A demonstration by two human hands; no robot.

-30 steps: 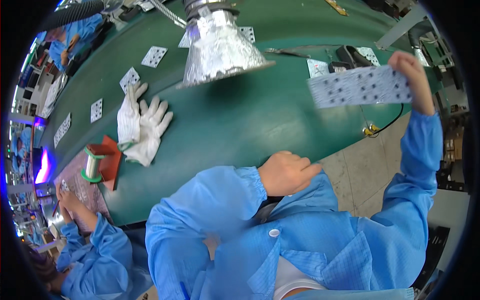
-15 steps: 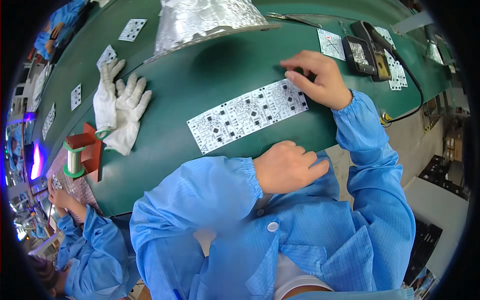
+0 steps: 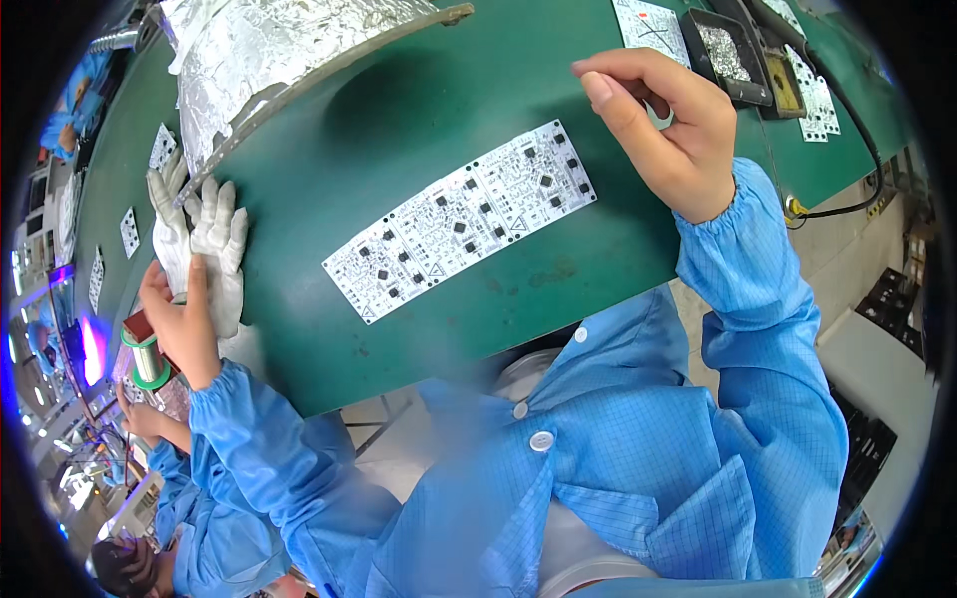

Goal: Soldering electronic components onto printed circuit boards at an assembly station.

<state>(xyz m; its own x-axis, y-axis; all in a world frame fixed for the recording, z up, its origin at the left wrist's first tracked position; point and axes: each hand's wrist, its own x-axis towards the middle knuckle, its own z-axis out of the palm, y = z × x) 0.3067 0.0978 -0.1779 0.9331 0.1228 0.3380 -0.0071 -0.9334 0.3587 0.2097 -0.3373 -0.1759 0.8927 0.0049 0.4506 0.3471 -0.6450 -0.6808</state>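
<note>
My left hand (image 3: 184, 321) is stretched out at the far left, its thumb lying against the white work gloves (image 3: 217, 249) and its fingers spread apart from it. Just below that hand stands a spool of solder wire (image 3: 148, 361) with green rims; its reddish-brown stand is mostly hidden. On the bench a long white circuit board panel (image 3: 459, 224) with black chips lies flat and slanted, touched by neither hand. Above the panel's right end hovers my right hand (image 3: 670, 125), fingers bent, with a small gap between thumb and index fingertips and nothing seen in it.
A foil-covered hood (image 3: 289, 55) overhangs the back left of the green bench (image 3: 478, 329). At the back right are a black tray (image 3: 726, 58) holding silvery material, a marked white board (image 3: 650, 28), more boards (image 3: 815, 105) and a black cable (image 3: 865, 130). A co-worker (image 3: 214, 528) sits at left.
My left hand has gone from the bench's front edge out to the gloves at the left. The right hand has lifted off the panel's right end. The whole view has shifted and turned somewhat.
</note>
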